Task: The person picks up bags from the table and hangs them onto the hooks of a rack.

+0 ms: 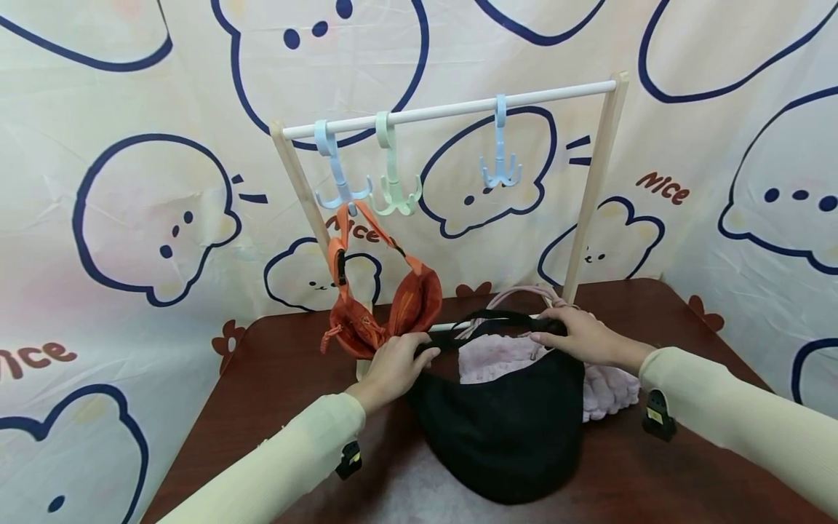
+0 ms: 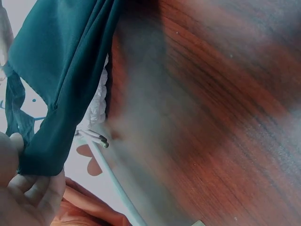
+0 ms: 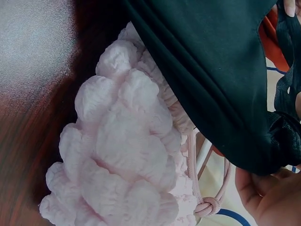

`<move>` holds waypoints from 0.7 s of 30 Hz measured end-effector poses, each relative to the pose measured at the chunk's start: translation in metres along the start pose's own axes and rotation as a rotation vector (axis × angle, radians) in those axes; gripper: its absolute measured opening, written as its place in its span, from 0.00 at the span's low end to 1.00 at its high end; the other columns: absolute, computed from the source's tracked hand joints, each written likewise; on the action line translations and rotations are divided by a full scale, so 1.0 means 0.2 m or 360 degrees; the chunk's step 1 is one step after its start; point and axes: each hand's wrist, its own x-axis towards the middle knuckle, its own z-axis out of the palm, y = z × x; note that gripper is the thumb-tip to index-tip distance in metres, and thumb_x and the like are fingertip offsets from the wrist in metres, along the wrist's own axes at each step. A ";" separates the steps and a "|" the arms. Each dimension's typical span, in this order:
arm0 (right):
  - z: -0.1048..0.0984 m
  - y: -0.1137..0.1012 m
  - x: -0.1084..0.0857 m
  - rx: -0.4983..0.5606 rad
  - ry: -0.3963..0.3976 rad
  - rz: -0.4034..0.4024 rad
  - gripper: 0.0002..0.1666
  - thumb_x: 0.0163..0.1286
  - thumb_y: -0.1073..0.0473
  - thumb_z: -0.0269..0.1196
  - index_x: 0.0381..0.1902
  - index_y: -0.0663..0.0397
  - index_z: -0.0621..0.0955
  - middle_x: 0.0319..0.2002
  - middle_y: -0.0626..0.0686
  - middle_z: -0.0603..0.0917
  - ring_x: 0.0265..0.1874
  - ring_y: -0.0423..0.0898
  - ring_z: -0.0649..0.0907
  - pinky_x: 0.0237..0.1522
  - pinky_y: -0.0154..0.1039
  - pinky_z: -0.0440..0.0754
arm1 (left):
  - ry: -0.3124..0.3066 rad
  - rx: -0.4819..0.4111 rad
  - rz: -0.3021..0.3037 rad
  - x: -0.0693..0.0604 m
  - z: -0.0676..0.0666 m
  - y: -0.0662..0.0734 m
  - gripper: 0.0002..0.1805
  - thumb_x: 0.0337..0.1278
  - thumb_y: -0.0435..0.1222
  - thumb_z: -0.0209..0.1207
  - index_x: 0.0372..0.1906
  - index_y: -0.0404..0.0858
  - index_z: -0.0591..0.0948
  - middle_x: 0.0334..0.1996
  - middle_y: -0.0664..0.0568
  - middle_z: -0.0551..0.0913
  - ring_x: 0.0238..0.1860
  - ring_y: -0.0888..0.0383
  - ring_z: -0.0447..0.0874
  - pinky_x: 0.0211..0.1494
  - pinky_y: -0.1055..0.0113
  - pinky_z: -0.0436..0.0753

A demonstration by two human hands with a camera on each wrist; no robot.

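A black shoulder bag is held up by its two upper corners, its body hanging just over or against the table. At its left corner the left hand pinches the fabric between thumb and fingers, as the left wrist view also shows. My right hand grips the other corner, where the strap joins. Behind the black bag lies a puffy pale pink bag with a knotted cord handle. Close beyond the left hand, an orange bag hangs from a blue hook.
A rack with a white bar and wooden posts stands at the back of the brown table. On the bar hang a green hook and a second blue hook. Printed cloth covers the walls behind.
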 end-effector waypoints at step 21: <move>0.03 0.00 -0.03 0.0098 -0.0067 -0.0152 0.23 0.73 0.50 0.64 0.54 0.64 0.85 0.51 0.58 0.87 0.55 0.57 0.84 0.57 0.56 0.81 | -0.0121 -0.0192 -0.0059 -0.04 0.03 -0.03 0.13 0.73 0.46 0.57 0.40 0.42 0.84 0.21 0.53 0.83 0.22 0.63 0.75 0.34 0.66 0.75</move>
